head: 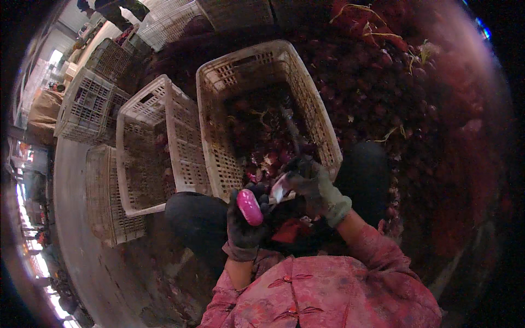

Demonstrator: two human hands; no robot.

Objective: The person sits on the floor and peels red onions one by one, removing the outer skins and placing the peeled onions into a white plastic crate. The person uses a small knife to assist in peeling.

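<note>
My left hand [246, 221], in a dark glove, holds a shiny peeled purple-red onion [249, 207] in its palm. To its right, my right hand [313, 186], in a dark glove with a pale cuff, grips a blurred pale blade-like tool [281, 189], probably a knife. Both hands are at the near end of a large dirty plastic crate [221, 164]. Inside the crate, onion skins and pieces [266, 164] lie near the close end. The tool's handle is hidden by my right fingers.
Left of the large crate stand a second plastic crate [171, 135] and several more crates [84, 106]. A big heap of red onions [369, 94] spreads to the right, with red mesh sacking [443, 53] beyond. A person in dark clothes [117, 12] is at the far left.
</note>
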